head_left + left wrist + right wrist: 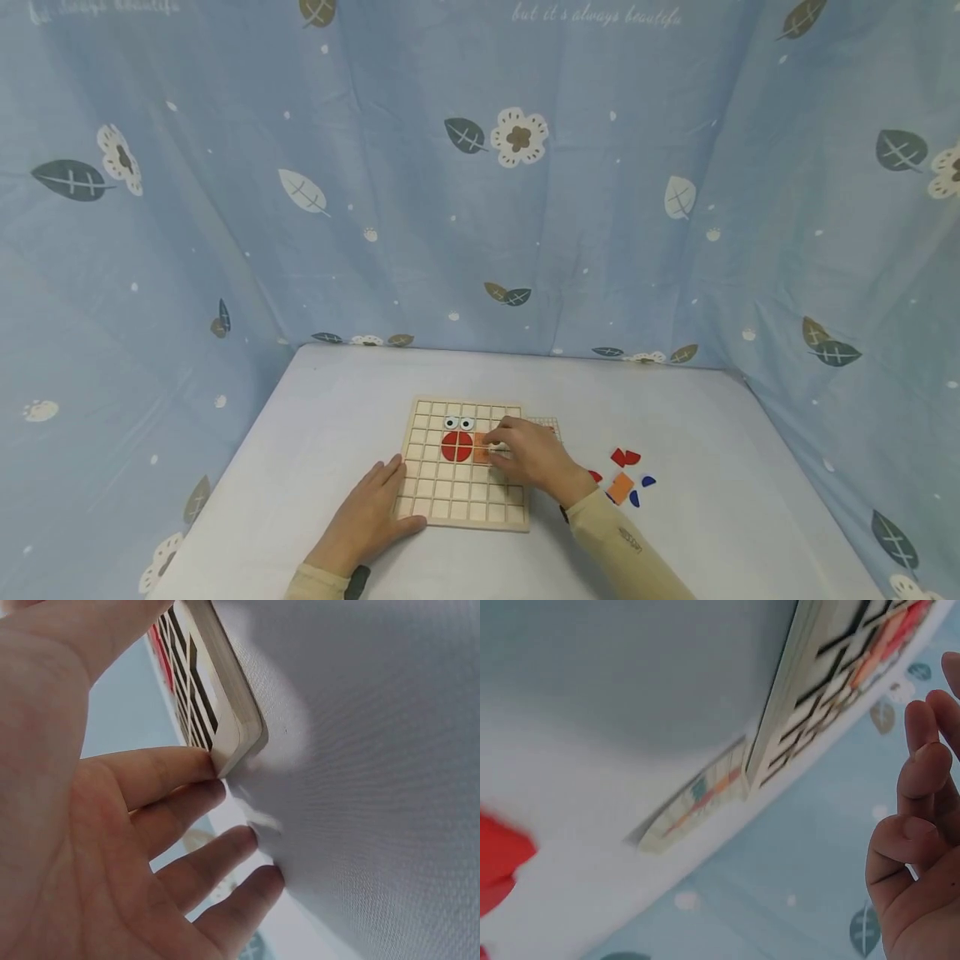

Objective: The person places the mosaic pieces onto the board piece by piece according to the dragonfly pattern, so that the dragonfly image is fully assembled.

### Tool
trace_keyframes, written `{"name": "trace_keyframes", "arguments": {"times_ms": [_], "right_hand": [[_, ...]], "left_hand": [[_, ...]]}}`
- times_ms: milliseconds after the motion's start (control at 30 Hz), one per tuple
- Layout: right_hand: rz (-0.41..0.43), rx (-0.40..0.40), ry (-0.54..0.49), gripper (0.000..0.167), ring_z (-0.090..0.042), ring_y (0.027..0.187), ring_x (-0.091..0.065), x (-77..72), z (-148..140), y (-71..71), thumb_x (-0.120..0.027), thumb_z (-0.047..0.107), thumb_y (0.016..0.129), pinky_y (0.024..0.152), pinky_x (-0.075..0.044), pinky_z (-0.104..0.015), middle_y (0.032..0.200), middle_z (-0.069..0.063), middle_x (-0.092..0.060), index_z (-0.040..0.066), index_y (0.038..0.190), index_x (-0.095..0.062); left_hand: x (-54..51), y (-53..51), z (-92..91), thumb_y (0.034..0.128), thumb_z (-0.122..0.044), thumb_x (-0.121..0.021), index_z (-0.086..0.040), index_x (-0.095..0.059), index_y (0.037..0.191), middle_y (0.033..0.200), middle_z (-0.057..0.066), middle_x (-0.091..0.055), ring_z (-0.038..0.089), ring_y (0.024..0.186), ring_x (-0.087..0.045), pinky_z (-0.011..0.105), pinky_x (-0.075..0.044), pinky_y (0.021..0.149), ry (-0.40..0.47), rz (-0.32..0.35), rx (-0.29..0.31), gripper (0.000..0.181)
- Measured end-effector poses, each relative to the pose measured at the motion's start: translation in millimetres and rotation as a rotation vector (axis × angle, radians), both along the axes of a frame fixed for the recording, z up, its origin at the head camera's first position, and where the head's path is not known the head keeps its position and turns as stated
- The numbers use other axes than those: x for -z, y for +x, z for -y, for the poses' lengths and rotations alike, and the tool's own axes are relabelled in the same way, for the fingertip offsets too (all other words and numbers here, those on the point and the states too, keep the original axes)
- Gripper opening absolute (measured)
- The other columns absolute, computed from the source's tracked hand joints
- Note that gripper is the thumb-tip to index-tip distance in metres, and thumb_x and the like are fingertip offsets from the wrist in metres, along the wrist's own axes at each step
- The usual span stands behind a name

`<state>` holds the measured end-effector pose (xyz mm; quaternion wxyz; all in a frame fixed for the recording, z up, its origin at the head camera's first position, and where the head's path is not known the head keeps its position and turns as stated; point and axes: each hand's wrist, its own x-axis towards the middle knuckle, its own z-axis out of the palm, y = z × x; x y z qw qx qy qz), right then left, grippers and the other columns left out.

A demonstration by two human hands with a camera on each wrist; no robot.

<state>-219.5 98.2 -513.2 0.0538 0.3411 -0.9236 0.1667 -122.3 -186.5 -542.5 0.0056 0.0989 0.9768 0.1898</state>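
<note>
A square wooden grid board (435, 508) lies on the table. On it two eye tiles (459, 423) sit above a red circle (457, 447) made of quarter pieces, with orange tiles (480, 450) beside it on the right. My left hand (367, 517) rests at the board's lower left corner; its fingers, fairly straight, touch the edge (244, 735). Over the board, my right hand (536, 454) has its thumb and forefinger at the orange tiles. In the right wrist view several of its fingers (922, 780) are bent; whether they pinch a piece is hidden.
A patterned card (697, 802) lies partly behind the board's right side. To the right are loose red pieces (626, 457), an orange piece (620, 488) and blue pieces (634, 498). A blue curtain (420, 250) hangs around the white table (720, 467).
</note>
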Motion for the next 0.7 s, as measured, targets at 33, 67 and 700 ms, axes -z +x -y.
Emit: {"name": "trace_keyframes", "arguments": {"times_ms": [33,67,700], "right_hand": [[-0.007,0.007,-0.006,0.022,-0.010,0.089,-0.065,-1.9,-3.7,2.1,-0.078,0.029,0.091,0.074,-0.059,-0.029,0.105,0.005,-0.069,0.021,0.111,-0.078],[-0.015,0.016,-0.013,0.022,-0.010,0.091,-0.065,-3.7,-7.6,4.2,-0.079,0.029,0.090,0.075,-0.059,-0.030,0.106,0.006,-0.069,0.021,0.111,-0.078],[-0.165,0.173,-0.126,0.046,-0.011,0.104,-0.063,-8.6,-109.5,31.8,-0.089,0.019,0.079,0.086,-0.060,-0.037,0.116,0.008,-0.068,0.024,0.122,-0.073]], "left_hand": [[0.1,0.2,-0.4,0.0785,-0.056,-0.081,0.008,-0.052,0.142,0.152,0.022,-0.046,0.046,0.139,-0.042,0.053,-0.036,0.117,-0.002,-0.001,0.000,0.095],[0.3,0.4,-0.5,0.0782,-0.056,-0.082,0.008,-0.052,0.142,0.152,0.022,-0.046,0.046,0.139,-0.042,0.053,-0.036,0.116,-0.002,-0.004,0.000,0.096],[0.1,-1.5,1.3,0.0777,-0.057,-0.081,0.009,-0.051,0.142,0.152,0.023,-0.046,0.047,0.138,-0.042,0.054,-0.036,0.116,-0.010,0.011,0.004,0.097]]}}
